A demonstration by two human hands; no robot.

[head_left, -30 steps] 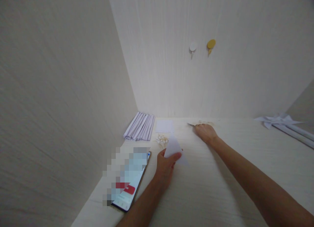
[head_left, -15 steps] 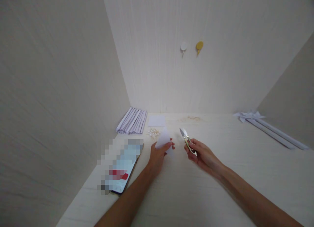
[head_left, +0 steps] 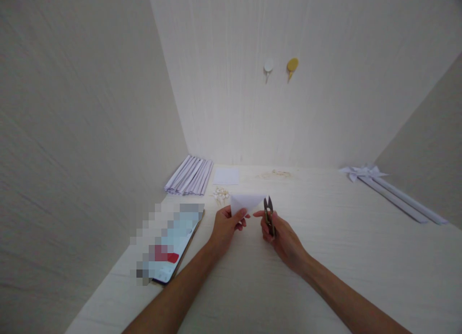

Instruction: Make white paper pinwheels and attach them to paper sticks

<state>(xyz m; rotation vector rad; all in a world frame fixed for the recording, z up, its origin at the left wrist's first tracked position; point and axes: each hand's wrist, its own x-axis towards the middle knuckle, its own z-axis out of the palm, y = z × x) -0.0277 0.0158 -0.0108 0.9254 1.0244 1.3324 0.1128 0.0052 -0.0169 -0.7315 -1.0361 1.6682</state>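
Observation:
Pinched in my left hand (head_left: 226,228) is a white piece of folded paper (head_left: 247,201), roughly triangular, its point toward the right. My right hand (head_left: 279,233) grips a pair of thread snips (head_left: 269,217), blades upward and slightly apart, close to the paper's right tip. Whether the blades touch the paper I cannot tell. Just behind my left hand lies a small heap of pale bits (head_left: 221,195), too small to name. A flat white square of paper (head_left: 226,176) rests farther back on the table.
Rolled paper tubes (head_left: 189,176) lie side by side at the back left. A phone (head_left: 176,247), partly pixelated, is left of my left arm. At the right are long paper strips (head_left: 397,199) with a folded paper piece (head_left: 364,172). White (head_left: 268,65) and yellow hooks (head_left: 292,64) are on the wall.
My left hand has turned the paper, so its point now faces right. My right hand has moved slightly left and turned the snips more upright, bringing them near the paper.

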